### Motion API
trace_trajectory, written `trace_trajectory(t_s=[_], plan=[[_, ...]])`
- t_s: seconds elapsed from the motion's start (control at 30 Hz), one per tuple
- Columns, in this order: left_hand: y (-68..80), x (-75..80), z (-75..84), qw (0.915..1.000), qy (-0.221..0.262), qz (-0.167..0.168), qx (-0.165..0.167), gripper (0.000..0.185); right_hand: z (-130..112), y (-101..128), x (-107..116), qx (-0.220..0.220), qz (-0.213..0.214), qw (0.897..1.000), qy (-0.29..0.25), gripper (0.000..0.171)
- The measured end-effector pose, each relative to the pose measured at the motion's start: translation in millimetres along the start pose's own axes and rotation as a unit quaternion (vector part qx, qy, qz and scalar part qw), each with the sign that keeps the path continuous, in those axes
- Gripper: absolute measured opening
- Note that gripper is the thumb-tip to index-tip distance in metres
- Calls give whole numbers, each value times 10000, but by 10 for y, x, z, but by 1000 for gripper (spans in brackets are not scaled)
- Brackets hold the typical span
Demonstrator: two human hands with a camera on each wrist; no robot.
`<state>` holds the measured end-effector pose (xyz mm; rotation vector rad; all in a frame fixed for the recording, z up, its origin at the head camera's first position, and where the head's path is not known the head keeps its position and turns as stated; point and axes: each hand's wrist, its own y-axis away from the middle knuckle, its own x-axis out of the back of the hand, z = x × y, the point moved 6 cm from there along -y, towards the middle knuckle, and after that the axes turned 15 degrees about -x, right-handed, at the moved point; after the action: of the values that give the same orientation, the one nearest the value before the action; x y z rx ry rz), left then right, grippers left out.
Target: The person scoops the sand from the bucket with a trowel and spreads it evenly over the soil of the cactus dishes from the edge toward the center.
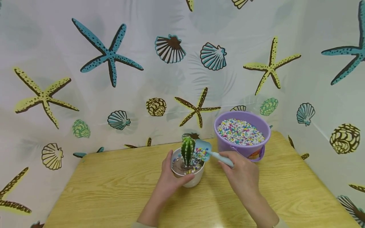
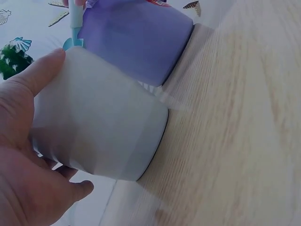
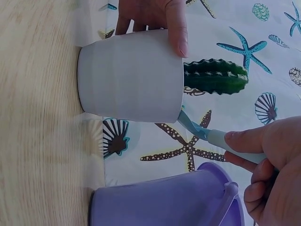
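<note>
I judge the topping step is in hand: the small white ceramic pot with its green cactus sits at centre frame, half covered. My left hand wraps its side. My right hand pinches the pale blue plastic scoop, tipping coloured pebbles in. Next I need a refill from the purple plastic bucket, right of centre.

wooden table, starfish-and-seashell curtain hanging behind and to the right
</note>
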<state>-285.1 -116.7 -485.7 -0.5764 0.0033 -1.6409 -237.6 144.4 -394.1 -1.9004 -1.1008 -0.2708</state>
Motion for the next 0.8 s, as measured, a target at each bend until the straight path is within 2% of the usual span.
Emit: trace_trajectory(t_s=[0.13,0.37,0.5,0.67,0.8], plan=[[4,0,9,9999,3,-143,70,134,3,-5,9,49,39,10000,25,37],[-6,65,6,9983,325,-474,96,128,8,-9,11,71,69,9999,47,37],[-2,42,-5,9984,421,-371,81,130,6,-11,10,93,90,9999,61,37],[8,-25,22,9998,43,-168,-35,132,9,-9,12,131,159,9998,86,37],[4,-49,46,9998,-139,-157,-37,136,15,-7,8,145,181,9997,101,37]])
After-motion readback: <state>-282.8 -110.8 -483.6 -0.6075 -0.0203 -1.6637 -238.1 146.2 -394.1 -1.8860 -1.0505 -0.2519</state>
